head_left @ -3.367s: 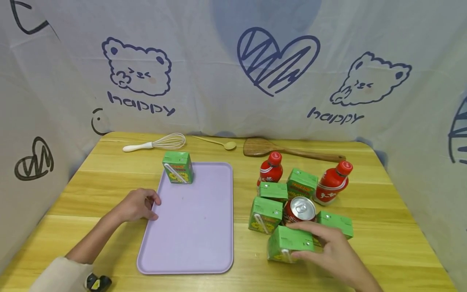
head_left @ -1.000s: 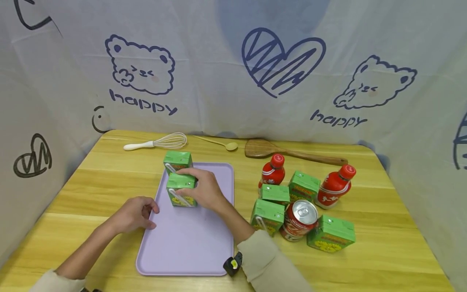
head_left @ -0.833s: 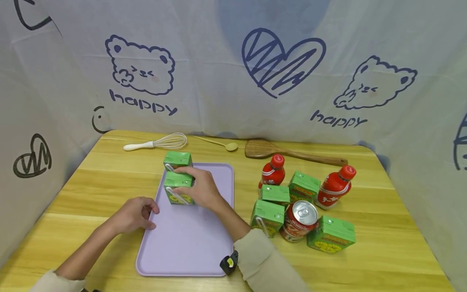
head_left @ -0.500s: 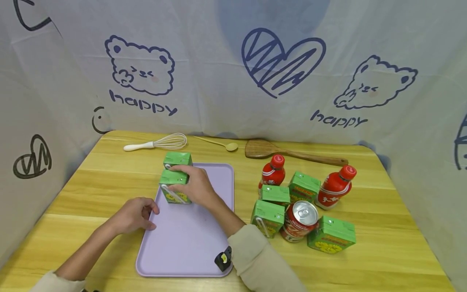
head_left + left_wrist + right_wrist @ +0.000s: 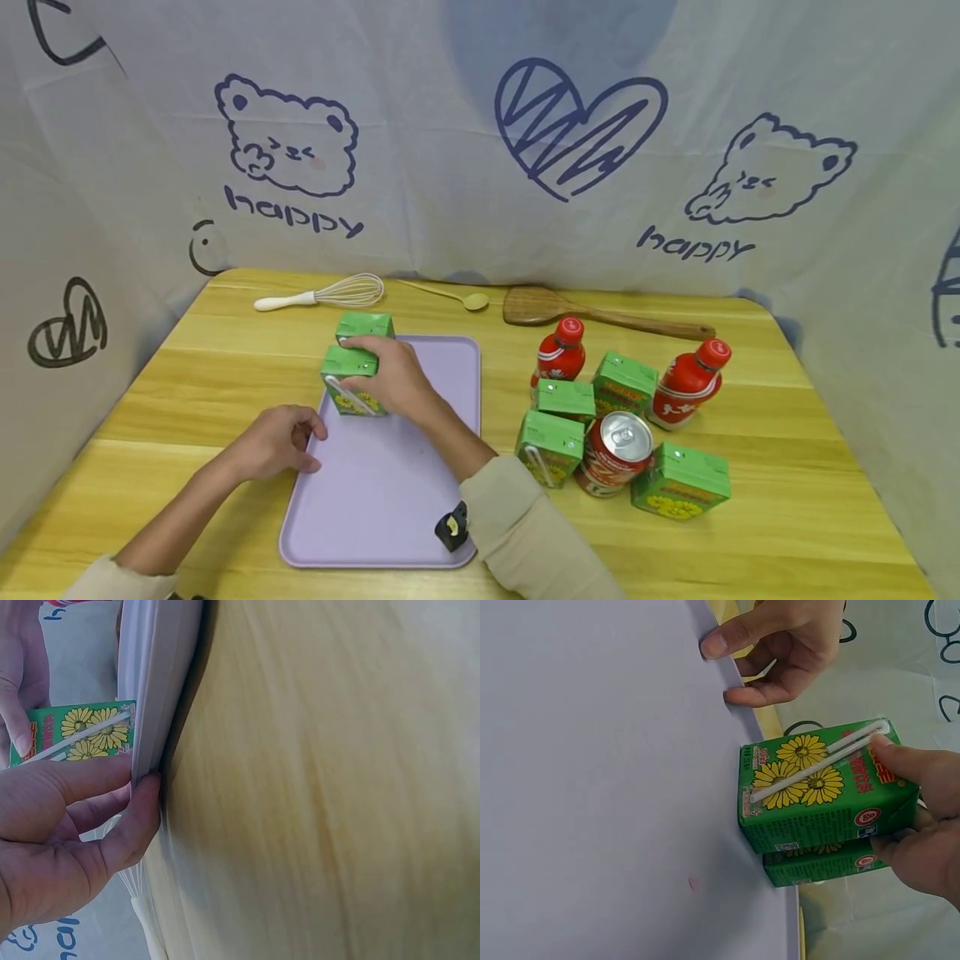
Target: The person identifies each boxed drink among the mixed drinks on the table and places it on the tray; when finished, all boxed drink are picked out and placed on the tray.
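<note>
In the head view my right hand [image 5: 397,379] holds a green drink carton [image 5: 347,362], thumb on its front and fingers behind. The carton stands upright at the left part of the lilac tray [image 5: 390,500]. Yellow flowers and a white straw show on the carton's front in the right wrist view [image 5: 810,780]. Right behind it is a second green carton [image 5: 365,323], partly hidden by the first carton and my fingers. My left hand [image 5: 273,442] pinches the tray's left rim between thumb and fingers, as the left wrist view also shows on the rim [image 5: 150,697].
Right of the tray several green cartons [image 5: 550,446] cluster around a red can [image 5: 618,454] and two red bottles [image 5: 561,350]. Along the back edge lie a white whisk [image 5: 348,292], a yellow spoon [image 5: 474,302] and a wooden spatula [image 5: 536,307]. A printed curtain hangs behind.
My right hand has brought a carton from the right cluster onto the tray, then slid left and slightly back with it toward the rear carton. The left hand stays at the rim.
</note>
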Demonstrator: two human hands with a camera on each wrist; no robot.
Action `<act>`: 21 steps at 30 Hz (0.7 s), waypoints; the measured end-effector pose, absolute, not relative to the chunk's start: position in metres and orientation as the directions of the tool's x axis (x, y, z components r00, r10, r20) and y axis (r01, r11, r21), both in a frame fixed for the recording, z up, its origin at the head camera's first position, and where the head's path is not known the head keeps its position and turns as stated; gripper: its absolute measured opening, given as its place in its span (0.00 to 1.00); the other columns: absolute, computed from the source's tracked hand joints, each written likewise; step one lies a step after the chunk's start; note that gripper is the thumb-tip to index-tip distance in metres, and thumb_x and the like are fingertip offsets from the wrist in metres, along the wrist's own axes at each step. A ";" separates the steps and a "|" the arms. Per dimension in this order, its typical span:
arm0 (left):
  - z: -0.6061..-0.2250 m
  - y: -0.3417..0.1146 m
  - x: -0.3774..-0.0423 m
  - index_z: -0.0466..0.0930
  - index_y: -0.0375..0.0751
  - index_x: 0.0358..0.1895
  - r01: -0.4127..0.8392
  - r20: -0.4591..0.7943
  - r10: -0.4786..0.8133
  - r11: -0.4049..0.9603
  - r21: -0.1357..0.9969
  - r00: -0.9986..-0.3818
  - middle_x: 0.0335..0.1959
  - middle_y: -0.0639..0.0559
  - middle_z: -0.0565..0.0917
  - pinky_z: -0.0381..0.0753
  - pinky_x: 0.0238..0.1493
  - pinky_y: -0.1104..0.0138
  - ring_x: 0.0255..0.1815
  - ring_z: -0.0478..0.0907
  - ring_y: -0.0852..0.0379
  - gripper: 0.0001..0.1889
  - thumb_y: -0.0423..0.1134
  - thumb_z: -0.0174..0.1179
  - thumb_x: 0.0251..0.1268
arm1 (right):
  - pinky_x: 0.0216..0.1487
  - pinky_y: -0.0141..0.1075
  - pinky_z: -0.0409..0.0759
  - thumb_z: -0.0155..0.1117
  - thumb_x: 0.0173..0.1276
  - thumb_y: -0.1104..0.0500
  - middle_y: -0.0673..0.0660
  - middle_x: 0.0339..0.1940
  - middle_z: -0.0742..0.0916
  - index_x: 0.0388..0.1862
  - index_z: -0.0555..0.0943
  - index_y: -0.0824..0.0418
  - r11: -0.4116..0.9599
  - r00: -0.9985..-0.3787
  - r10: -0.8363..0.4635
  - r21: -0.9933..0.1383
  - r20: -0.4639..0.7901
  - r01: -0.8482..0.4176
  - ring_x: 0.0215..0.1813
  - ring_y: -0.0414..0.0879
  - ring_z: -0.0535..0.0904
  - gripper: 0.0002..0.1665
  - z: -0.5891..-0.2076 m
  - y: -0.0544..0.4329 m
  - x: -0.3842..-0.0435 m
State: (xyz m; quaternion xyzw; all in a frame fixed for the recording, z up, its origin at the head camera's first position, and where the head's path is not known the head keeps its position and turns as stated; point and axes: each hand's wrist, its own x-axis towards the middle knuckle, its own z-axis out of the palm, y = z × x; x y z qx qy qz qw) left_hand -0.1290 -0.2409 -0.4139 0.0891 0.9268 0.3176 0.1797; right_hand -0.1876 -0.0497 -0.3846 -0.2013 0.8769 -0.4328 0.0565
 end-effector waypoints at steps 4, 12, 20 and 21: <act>-0.414 -0.240 -0.129 0.76 0.35 0.35 0.049 -0.274 0.280 0.776 0.629 -0.920 0.22 0.50 0.72 0.69 0.23 0.70 0.25 0.68 0.56 0.16 0.27 0.72 0.41 | 0.60 0.33 0.73 0.71 0.56 0.57 0.50 0.62 0.79 0.61 0.76 0.50 0.553 -0.900 -0.423 -0.758 0.104 -0.347 0.62 0.43 0.74 0.31 -0.382 -0.049 -0.185; -0.414 -0.237 -0.127 0.76 0.35 0.35 0.038 -0.278 0.281 0.762 0.646 -0.919 0.22 0.50 0.72 0.69 0.23 0.70 0.25 0.68 0.56 0.16 0.26 0.71 0.40 | 0.60 0.32 0.73 0.71 0.56 0.58 0.49 0.62 0.80 0.60 0.76 0.51 0.502 -0.881 -0.428 -0.758 0.201 -0.417 0.63 0.42 0.74 0.30 -0.379 -0.039 -0.179; -0.416 -0.240 -0.129 0.76 0.35 0.36 0.053 -0.271 0.290 0.767 0.640 -0.918 0.22 0.50 0.73 0.70 0.23 0.70 0.25 0.69 0.57 0.17 0.27 0.71 0.40 | 0.60 0.33 0.73 0.72 0.55 0.57 0.49 0.62 0.80 0.61 0.75 0.52 0.494 -0.854 -0.449 -0.724 0.261 -0.481 0.62 0.43 0.75 0.32 -0.366 -0.023 -0.164; -0.415 -0.241 -0.129 0.76 0.35 0.36 0.053 -0.270 0.289 0.767 0.639 -0.918 0.22 0.50 0.73 0.70 0.23 0.70 0.25 0.69 0.56 0.17 0.27 0.71 0.40 | 0.60 0.33 0.73 0.72 0.55 0.58 0.49 0.62 0.80 0.61 0.75 0.52 0.495 -0.853 -0.452 -0.723 0.261 -0.483 0.62 0.43 0.75 0.33 -0.363 -0.022 -0.161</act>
